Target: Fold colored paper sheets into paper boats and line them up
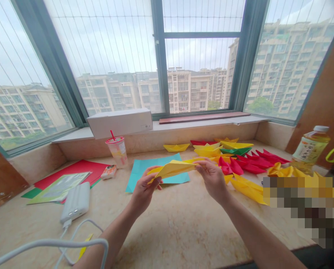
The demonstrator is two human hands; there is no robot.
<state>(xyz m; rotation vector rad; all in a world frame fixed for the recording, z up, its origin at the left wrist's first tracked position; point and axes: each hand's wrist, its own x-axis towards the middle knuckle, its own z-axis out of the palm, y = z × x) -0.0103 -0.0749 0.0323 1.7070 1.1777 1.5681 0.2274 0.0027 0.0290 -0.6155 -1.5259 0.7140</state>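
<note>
I hold the folded yellow paper [174,169] up off the worktop [167,224], left hand [143,191] pinching its near end and right hand [211,178] its far end, fingers closed to keep the creases tight.

yellow folded paper [174,169] | long, flat, pointed | held level above counter, one end per hand
</note>
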